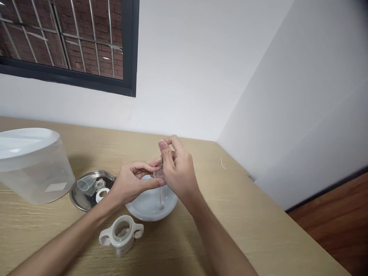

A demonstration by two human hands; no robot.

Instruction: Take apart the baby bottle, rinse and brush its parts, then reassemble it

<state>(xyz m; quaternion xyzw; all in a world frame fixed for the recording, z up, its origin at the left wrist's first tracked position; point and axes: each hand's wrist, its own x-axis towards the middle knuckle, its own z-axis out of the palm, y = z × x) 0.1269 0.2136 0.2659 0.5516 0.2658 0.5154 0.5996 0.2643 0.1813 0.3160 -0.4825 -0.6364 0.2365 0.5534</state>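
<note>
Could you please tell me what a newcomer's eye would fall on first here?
Most likely the left hand and right hand, brought together at the centre around a slender piece that hangs down over a white bowl. Next might be the two-handled ring on the table in front of the bowl, then the shiny metal tray beside the large translucent bin at far left.

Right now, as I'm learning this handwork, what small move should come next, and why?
Probably ease the thin rod slowly down toward the tube: the right hand pinches the rod, the left hand holds a clear piece below, and rod and tube line up over the white bowl.
</note>
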